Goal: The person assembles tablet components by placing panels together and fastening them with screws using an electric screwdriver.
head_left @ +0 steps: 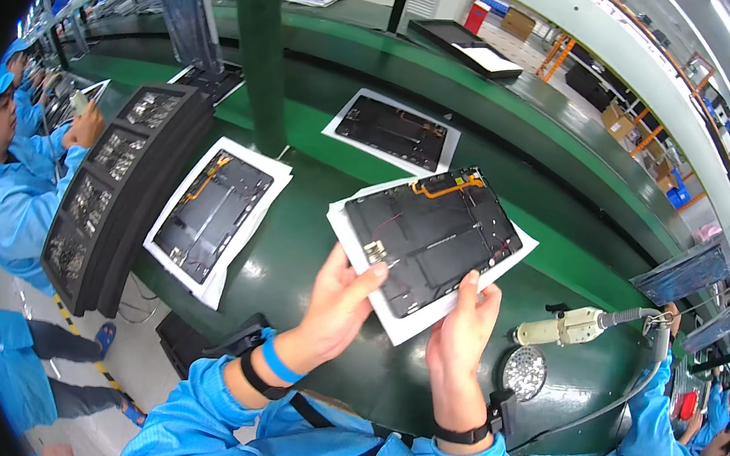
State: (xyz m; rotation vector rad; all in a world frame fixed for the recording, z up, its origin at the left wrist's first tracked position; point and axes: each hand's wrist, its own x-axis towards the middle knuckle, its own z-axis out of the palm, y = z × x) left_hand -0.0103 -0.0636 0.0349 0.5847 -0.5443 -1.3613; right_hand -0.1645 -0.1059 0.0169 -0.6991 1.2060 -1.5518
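Note:
A black tablet housing (436, 236) with an orange ribbon cable is held up in front of me, tilted, with a white sheet (412, 328) under it. My left hand (341, 302) grips its near left corner, thumb on top. On the near right edge, my right hand (464, 325) holds it with the thumb over the rim. To the left, a second tablet housing (216, 211) lies on white sheets on the green bench. Beyond my hands, a third housing (392, 132) rests on another white sheet.
A black foam tray (130, 192) of small metal parts stands at the left. At the right lie a cream electric screwdriver (563, 326) and a round dish of screws (524, 372). A green post (260, 45) rises behind. Co-workers in blue sit at both sides.

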